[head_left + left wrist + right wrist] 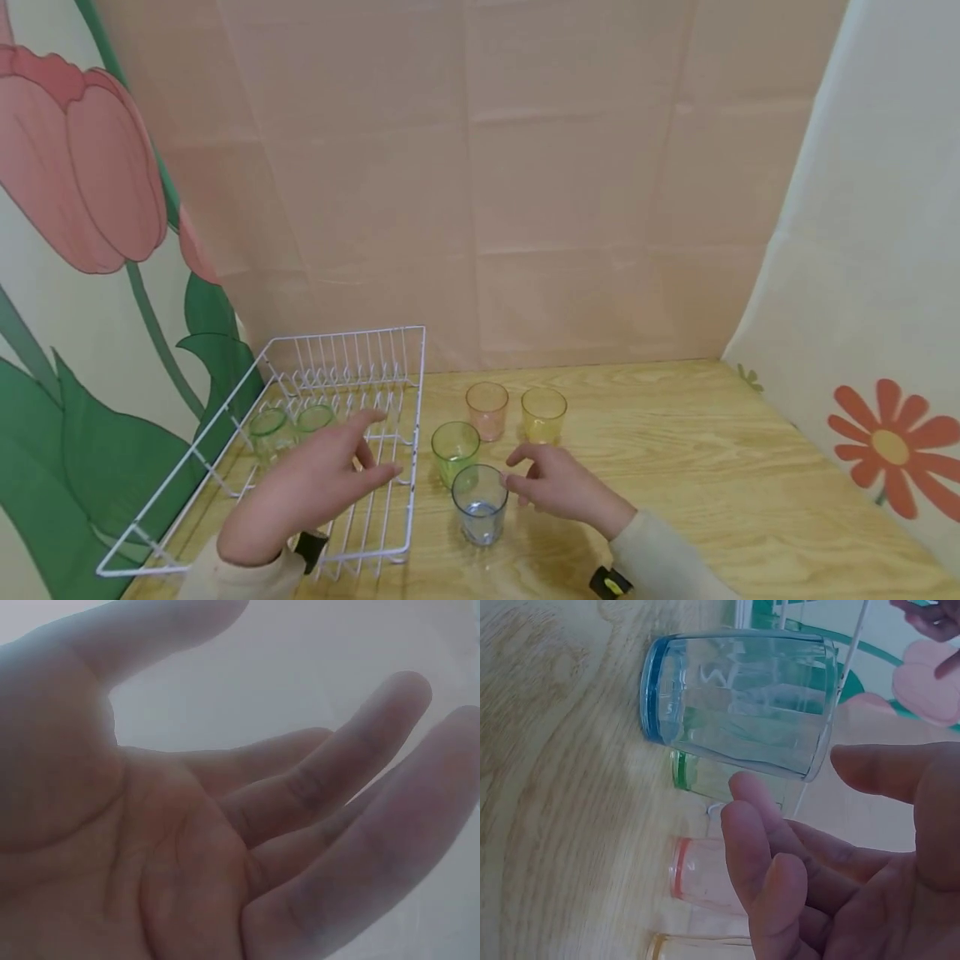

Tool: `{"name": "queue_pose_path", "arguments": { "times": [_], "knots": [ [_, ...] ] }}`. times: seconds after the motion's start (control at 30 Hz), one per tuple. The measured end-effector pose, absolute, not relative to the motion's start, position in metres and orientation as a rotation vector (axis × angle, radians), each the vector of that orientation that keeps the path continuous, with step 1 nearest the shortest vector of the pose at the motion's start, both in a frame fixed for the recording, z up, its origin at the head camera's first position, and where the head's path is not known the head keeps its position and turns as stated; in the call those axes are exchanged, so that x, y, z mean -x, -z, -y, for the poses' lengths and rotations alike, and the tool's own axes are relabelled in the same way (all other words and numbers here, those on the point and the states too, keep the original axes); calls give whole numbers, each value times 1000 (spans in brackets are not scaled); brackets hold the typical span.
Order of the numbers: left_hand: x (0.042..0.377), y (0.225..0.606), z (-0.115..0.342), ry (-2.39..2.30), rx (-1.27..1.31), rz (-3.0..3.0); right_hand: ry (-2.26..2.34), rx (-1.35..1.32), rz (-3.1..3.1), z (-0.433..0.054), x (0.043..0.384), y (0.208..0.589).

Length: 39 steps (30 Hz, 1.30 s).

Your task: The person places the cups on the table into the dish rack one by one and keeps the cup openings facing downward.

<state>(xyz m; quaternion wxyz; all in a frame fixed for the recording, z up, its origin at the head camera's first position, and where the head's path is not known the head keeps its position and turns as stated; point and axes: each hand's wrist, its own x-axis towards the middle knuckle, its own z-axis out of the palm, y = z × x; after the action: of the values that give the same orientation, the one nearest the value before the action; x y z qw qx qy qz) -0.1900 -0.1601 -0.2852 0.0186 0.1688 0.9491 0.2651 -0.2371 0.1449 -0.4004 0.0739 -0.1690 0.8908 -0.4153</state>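
Observation:
A clear blue glass stands upright on the wooden table, right in front of a green glass. My right hand is at the blue glass's right side, fingers loosely bent and thumb tip close by its rim; in the right wrist view there is a gap between the fingers and the glass. Over the white wire dish rack hovers my left hand, its fingers relaxed and its palm bare in the left wrist view. Behind it, two green glasses stand in the rack, partly hidden by the hand.
Farther back on the table stand a pink glass and a yellow glass, side by side. The rack takes up the left part of the table. A plain cloth backdrop rises behind, with printed flower panels at both sides.

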Motion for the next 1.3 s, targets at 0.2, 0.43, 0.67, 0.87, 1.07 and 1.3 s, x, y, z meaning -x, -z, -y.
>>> {"name": "queue_pose_path", "arguments": {
  "times": [0.2,0.43,0.67,0.87,1.07,1.3],
  "knots": [
    [189,282,151,-853,-670,-2940,1263,474,-2649,-142,242,407],
    [190,292,131,-902,-729,-2975,1266,492,-2638,-136,244,410],
    [189,307,111,-1013,-707,-3003,1221,515,-2723,-134,243,409],
    [189,316,103,-1088,-743,-2921,1184,447,-2817,-135,238,403],
    [192,324,99,-1094,-798,-2886,1181,444,-2947,-134,231,390],
    [194,325,94,-1113,-827,-2850,1217,407,-3049,-135,223,371]
  ]
}}
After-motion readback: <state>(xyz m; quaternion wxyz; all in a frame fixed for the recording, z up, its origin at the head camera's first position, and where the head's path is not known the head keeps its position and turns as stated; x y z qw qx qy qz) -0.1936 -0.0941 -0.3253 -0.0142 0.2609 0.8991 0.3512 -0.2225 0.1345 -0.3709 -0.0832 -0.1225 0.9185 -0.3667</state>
